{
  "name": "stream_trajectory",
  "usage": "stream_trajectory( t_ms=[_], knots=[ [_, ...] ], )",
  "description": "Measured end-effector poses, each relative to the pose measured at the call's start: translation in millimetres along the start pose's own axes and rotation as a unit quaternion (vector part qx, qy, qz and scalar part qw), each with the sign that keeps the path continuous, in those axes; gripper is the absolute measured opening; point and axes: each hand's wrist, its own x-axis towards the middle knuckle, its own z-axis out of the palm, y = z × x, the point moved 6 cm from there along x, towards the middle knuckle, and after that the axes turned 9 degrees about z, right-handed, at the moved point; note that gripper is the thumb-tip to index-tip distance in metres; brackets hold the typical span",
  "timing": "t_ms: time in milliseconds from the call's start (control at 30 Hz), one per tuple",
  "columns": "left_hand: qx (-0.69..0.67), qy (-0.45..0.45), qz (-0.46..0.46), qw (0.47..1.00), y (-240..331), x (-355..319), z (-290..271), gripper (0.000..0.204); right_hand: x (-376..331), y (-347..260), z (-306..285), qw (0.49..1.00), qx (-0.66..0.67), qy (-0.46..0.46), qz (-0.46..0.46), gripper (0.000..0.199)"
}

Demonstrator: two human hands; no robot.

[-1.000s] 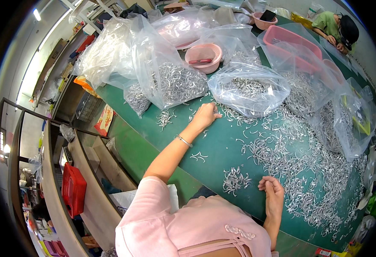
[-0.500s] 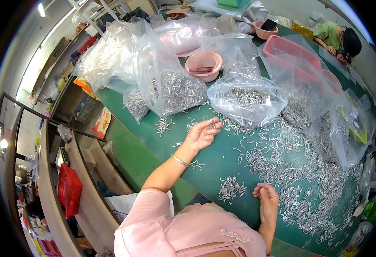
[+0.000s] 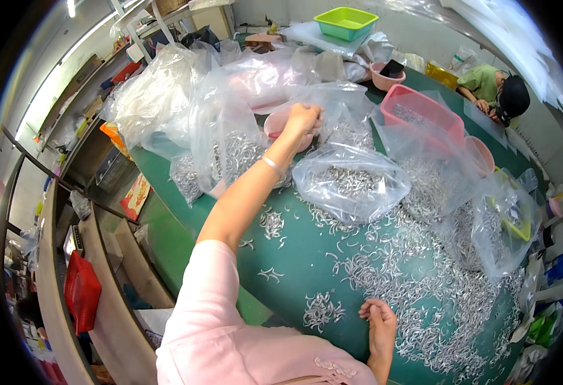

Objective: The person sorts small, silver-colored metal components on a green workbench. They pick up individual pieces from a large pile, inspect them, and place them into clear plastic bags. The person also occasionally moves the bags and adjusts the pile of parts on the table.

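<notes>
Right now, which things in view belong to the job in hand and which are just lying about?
Probably in the job:
curved metal pieces, right hand beside them
pink bowl, left hand over it
open clear bag of pieces

Apparently just lying about:
red basket
green tub

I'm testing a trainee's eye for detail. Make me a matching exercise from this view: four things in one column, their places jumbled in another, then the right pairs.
Column one
1. Left hand
2. Right hand
3. Green basin
4. Red basket

Column two
A. On pale plastic at the back
B. Left of the green table
C. Between a small metal pile and a larger spread of metal pieces
D. Partly covering a pink bowl in this view

Right pairs: 1-D, 2-C, 3-A, 4-B
</notes>
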Motion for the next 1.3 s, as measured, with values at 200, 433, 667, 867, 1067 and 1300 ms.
stream_trajectory(
  t_ms=[200, 433, 667, 867, 1067, 1300],
  knots=[
    [0.523, -0.007, 0.075, 0.849, -43.4, 72.4, -1.4, 0.024, 7.1, -0.7, -7.9, 1.0, 0.004, 0.016, 0.004, 0.016],
    [0.565, 0.012, 0.159, 0.81, -12.6, 35.8, 31.6, 0.022, 11.6, -6.3, -10.3, 1.0, 0.012, 0.018, -0.001, 0.016],
    [0.648, -0.092, 0.13, 0.745, -25.1, 1.0, 18.7, 0.022, 11.6, -6.9, -12.5, 1.0, 0.026, 0.015, -0.008, 0.016],
    [0.097, -0.147, -0.013, 0.984, -54.4, 39.6, 8.9, 0.016, 13.3, -5.0, -12.3, 1.0, 0.027, 0.006, 0.004, 0.017],
    [0.241, -0.06, -0.007, 0.969, -40.7, 54.8, 26.1, 0.014, 12.2, -8.7, -14.3, 0.999, 0.039, 0.014, -0.006, 0.017],
    [0.028, -0.081, -0.157, 0.984, -62.3, 88.4, 31.4, 0.01, 13.1, -8.9, -12.2, 0.999, 0.037, 0.002, -0.002, 0.016]
  ],
)
